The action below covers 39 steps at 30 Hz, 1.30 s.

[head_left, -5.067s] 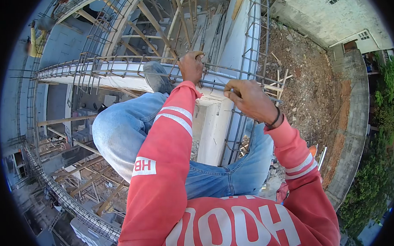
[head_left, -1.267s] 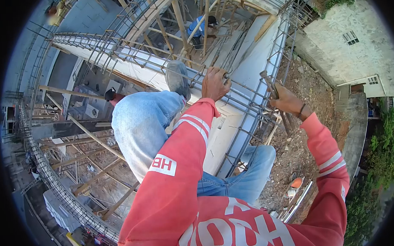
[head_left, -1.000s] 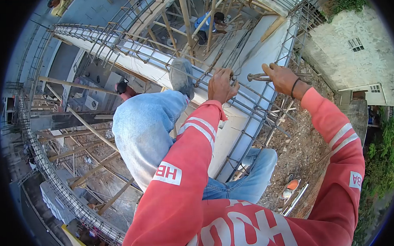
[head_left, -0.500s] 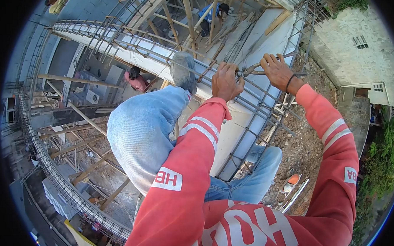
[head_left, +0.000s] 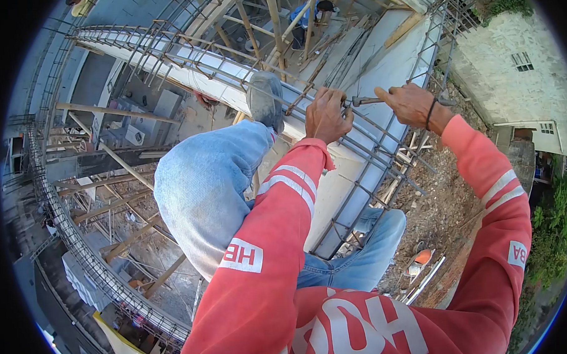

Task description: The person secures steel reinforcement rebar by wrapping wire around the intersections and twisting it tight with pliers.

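Note:
My left hand (head_left: 327, 115) is closed over the bars of the rebar cage (head_left: 370, 150) on top of the wall; what its fingers pinch is too small to name. Beside it, my right hand (head_left: 411, 104) is wrapped round metal pincers (head_left: 366, 101). The pincers' head points left and is close to the left hand's fingertips. A boot (head_left: 265, 103) rests on the wall (head_left: 221, 88), among the bars left of the hands.
Wooden poles (head_left: 273, 24) prop the work below the wall. Down there, a person in blue (head_left: 303, 20) bends over. Rubble ground (head_left: 446, 196) lies deep below on the right, with an orange and white object (head_left: 422, 257). A long curved rebar cage (head_left: 80, 259) runs along the left.
My right hand took up the pincers and brought them to the left hand; since half a second ago it has shifted slightly right. The pincers now look closed. The person in pink below is mostly hidden.

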{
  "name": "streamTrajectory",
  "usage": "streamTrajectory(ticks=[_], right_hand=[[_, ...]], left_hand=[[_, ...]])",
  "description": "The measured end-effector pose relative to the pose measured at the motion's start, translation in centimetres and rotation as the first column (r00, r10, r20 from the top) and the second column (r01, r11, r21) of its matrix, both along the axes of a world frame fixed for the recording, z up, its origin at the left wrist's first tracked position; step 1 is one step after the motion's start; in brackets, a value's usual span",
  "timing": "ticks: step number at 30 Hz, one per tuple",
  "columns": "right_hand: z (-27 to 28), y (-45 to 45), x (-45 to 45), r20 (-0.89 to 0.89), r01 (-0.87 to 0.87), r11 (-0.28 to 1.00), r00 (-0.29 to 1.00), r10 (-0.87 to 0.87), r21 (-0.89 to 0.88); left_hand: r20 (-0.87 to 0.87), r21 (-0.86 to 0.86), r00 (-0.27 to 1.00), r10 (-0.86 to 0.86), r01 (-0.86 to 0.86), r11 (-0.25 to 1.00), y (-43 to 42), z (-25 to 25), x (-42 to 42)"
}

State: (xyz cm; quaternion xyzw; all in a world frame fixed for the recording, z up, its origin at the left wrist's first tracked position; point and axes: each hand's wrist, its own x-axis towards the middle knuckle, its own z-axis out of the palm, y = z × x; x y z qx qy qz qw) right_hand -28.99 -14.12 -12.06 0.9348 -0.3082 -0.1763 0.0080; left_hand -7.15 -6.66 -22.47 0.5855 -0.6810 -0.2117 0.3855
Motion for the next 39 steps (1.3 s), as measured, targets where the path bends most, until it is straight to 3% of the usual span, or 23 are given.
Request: streamTrajectory(ticks=[2, 3, 4, 5, 6, 7, 9, 10, 11, 12, 13, 15, 17, 18, 21, 23, 25, 30, 32, 33, 35, 37, 39], right_hand=[[2.0, 1.0, 1.3, -0.041, 0.204, 0.936, 0.979, -0.201, 0.288], [2.2, 0.6, 1.4, -0.042, 0.203, 0.935, 0.979, -0.200, 0.291], [2.4, 0.0, 1.4, -0.144, 0.422, 0.542, 0.865, -0.481, 0.727], [2.3, -1.1, 1.4, -0.373, 0.436, -0.055, 0.692, -0.618, 0.899], [1.8, -2.3, 1.4, -0.437, 0.435, -0.144, 0.711, -0.551, 0.889], [1.2, -2.9, 1.2, -0.446, 0.440, -0.151, 0.713, -0.541, 0.885], [0.7, -3.5, 1.0, -0.392, 0.517, 0.577, 0.856, -0.337, 0.632], [0.5, -2.0, 0.5, -0.285, 0.231, 0.924, 0.948, -0.143, 0.304], [0.5, -1.2, 0.1, -0.291, 0.234, 0.922, 0.946, -0.142, 0.308], [0.6, -0.5, -0.3, -0.135, 0.081, 0.994, 0.988, -0.070, 0.074], [0.9, -0.2, -0.6, 0.000, -0.045, 0.981, 0.999, 0.046, -0.190], [1.6, -1.3, -1.1, 0.027, -0.191, 0.928, 0.977, 0.210, -0.321], [1.5, -2.0, -1.3, -0.178, 0.121, 0.971, 0.980, -0.084, 0.206], [3.1, -2.2, 0.6, -0.416, 0.658, 0.451, 0.742, -0.526, 0.604], [2.2, -4.8, 0.4, -0.535, 0.690, 0.251, 0.699, -0.474, 0.679], [1.6, -6.0, -0.5, -0.487, 0.616, 0.324, 0.777, -0.399, 0.718], [0.6, -5.6, -1.0, -0.251, 0.168, 0.859, 0.967, -0.047, 0.484], [0.8, -4.7, -0.3, -0.260, 0.220, 0.907, 0.957, -0.129, 0.359], [-0.1, -4.5, -1.5, -0.159, 0.082, 0.928, 0.987, -0.025, 0.362], [0.5, -4.1, -0.8, -0.159, 0.080, 0.929, 0.987, -0.024, 0.361], [2.2, -1.9, 1.3, -0.329, 0.546, 0.586, 0.835, -0.441, 0.599], [0.9, 3.7, 0.4, -0.167, 0.580, 0.306, 0.621, -0.766, 0.755], [-0.3, 5.9, 0.2, -0.113, 0.506, 0.272, 0.605, -0.788, 0.818]], left_hand=[[0.003, -0.040, 1.000, 0.026, -0.026, 0.999, 0.0, -0.3, -0.2], [0.008, -0.082, 0.999, 0.053, -0.052, 0.995, 0.1, -0.4, -0.2], [0.007, -0.079, 0.998, 0.059, -0.058, 0.995, 0.1, -0.6, -0.1], [0.009, -0.065, 1.000, 0.024, -0.024, 0.998, -0.1, -0.8, 0.0], [0.008, -0.045, 1.000, -0.008, 0.008, 0.999, -0.1, -0.9, 0.1], [0.003, -0.034, 1.000, -0.002, 0.002, 0.999, 0.1, -1.0, 0.0], [-0.008, -0.054, 1.000, 0.015, -0.015, 0.998, -0.1, -1.0, -0.1], [-0.011, -0.048, 1.000, 0.015, -0.016, 0.999, -0.2, -1.0, -0.1], [-0.013, -0.049, 1.000, 0.024, -0.025, 0.998, -0.2, -0.9, -0.1], [-0.015, -0.052, 0.999, 0.033, -0.034, 0.998, -0.1, -1.0, -0.1], [-0.021, -0.052, 0.999, 0.032, -0.033, 0.998, 0.0, -1.0, -0.2], [-0.043, -0.035, 0.999, 0.030, -0.032, 0.999, -0.1, -0.8, -0.1], [-0.038, -0.039, 0.999, 0.021, -0.022, 0.999, -0.2, -0.7, 0.0], [-0.031, -0.032, 0.999, 0.007, -0.008, 0.999, -0.1, -0.8, 0.2], [-0.046, -0.072, 0.999, 0.009, -0.012, 0.997, -0.1, -0.9, 0.3], [-0.044, -0.083, 0.999, 0.011, -0.015, 0.996, -0.3, -1.0, 0.1], [-0.055, -0.056, 0.998, 0.016, -0.019, 0.998, -0.2, -0.9, 0.1], [-0.045, -0.079, 0.999, 0.023, -0.026, 0.996, -0.2, -0.8, 0.1], [-0.051, -0.084, 0.998, 0.032, -0.036, 0.996, -0.1, -0.8, 0.1], [-0.049, -0.074, 0.999, 0.018, -0.022, 0.997, -0.1, -0.7, 0.1], [-0.043, -0.060, 0.999, 0.006, -0.008, 0.998, -0.1, -0.8, 0.5], [-0.029, -0.093, 0.999, -0.039, 0.036, 0.995, -0.1, -0.6, 0.7], [-0.034, -0.096, 0.997, -0.064, 0.060, 0.994, -0.2, -0.6, 1.1]])
